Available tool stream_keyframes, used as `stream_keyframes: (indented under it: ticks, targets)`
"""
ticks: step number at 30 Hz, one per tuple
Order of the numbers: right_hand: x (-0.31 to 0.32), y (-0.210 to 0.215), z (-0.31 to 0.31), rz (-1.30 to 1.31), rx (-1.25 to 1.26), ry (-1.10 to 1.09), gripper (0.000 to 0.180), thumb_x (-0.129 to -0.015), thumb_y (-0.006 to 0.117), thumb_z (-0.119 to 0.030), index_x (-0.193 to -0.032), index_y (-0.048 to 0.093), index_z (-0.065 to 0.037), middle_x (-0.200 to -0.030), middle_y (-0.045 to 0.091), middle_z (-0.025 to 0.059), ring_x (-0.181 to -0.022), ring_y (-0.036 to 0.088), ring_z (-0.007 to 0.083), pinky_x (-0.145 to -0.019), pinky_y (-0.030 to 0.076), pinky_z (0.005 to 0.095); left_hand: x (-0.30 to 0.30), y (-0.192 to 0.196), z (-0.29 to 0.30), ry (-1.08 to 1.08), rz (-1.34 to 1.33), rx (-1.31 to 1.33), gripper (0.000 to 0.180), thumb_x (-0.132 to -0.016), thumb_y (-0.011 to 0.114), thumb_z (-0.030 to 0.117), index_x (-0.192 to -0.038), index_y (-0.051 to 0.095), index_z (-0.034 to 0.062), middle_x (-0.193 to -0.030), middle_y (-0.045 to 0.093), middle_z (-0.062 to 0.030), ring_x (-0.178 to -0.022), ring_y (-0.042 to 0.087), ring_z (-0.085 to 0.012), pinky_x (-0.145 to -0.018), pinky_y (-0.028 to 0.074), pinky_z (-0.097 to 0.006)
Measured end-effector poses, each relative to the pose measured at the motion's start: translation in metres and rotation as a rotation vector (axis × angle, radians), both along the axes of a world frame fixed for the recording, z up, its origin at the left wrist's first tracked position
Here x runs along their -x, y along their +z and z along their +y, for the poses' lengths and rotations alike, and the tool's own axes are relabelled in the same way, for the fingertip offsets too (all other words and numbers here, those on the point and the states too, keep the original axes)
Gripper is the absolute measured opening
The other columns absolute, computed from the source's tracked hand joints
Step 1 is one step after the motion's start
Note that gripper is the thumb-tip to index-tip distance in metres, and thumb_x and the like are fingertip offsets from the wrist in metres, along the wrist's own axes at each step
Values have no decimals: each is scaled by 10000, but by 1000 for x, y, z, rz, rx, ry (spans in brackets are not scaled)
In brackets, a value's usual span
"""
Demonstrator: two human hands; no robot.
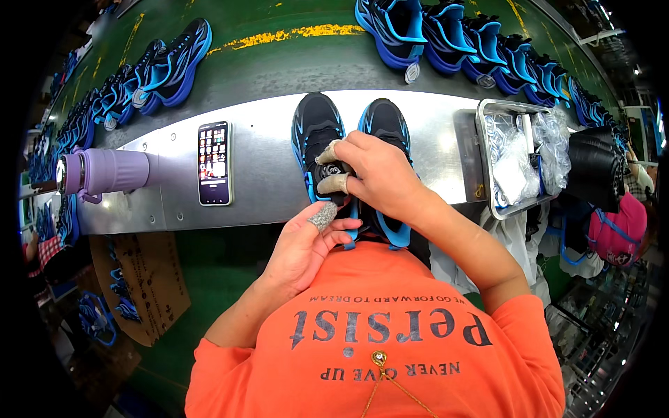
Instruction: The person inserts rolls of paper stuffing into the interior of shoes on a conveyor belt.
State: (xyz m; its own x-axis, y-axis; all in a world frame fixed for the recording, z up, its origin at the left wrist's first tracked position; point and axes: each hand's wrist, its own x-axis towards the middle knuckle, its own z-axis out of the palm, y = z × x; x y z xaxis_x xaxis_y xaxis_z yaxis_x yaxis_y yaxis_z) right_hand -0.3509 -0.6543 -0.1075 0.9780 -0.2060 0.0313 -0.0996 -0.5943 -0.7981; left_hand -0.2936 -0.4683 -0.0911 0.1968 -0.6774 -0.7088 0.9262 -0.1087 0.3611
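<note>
A pair of black and blue sneakers stands side by side at the bench's near edge, toes away from me: the left sneaker and the right sneaker. My right hand reaches over them, with pale finger covers on thumb and forefinger. Those two digits pinch a round black piece at the left sneaker's tongue. Behind that shoe's heel is my left hand, palm partly up, a grey cover on its thumb. Its fingers are loosely bent and apart from the thumb, at the heel; contact is hard to make out.
Left on the metal bench are a lit phone and a purple bottle lying down. A metal tray of plastic-wrapped pieces sits at right. Rows of sneakers line the green surface beyond. A cardboard piece is below left.
</note>
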Motion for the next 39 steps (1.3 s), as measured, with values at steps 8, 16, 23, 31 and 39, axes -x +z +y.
stream_keyframes:
  ticks: [8, 16, 23, 31, 39]
  targets:
    - [1, -3, -3, -9, -103, 38, 345, -810, 733, -162, -1149, 683, -127, -876, 558, 97, -832, 591, 256, -751, 500, 360, 1, 11, -4, -156, -131, -97, 299, -1004, 514, 148, -1250, 532, -21, -1155, 615, -191, -969, 640, -240, -843, 539, -345]
    - [19, 24, -70, -79, -129, -250, 295, -892, 697, -205, -1165, 680, -92, -894, 621, 93, -693, 542, 167, -675, 473, 289, 14, 8, -53, -1253, -1588, -92, 296, -946, 587, 279, -1172, 647, 97, -935, 648, -215, -780, 650, -391, -687, 531, -446]
    - [60, -3, -128, -3, -283, -440, 271, -906, 692, -199, -1162, 700, -110, -893, 648, 32, -707, 523, 106, -670, 449, 251, -99, 9, -87, -833, -1962, -40, 137, -860, 559, 97, -762, 624, 27, -715, 615, -182, -654, 624, -370, -585, 494, -490]
    - [27, -56, -219, 197, 248, -606, 667, -814, 763, -319, -1415, 481, -252, -872, 645, 185, -826, 635, 373, -757, 497, 447, -209, -22, -201, -449, -2303, -480, 336, -781, 661, 99, -1114, 668, 57, -1145, 652, -170, -1024, 627, -353, -896, 506, -419]
    - [1, -59, -230, 123, 212, -416, 237, -789, 733, -218, -971, 697, -70, -884, 676, 188, -847, 644, 369, -755, 502, 430, -134, -129, -291, -862, -1988, -113, 335, -794, 742, 253, -1006, 633, 18, -1076, 605, -207, -1061, 575, -404, -917, 471, -454]
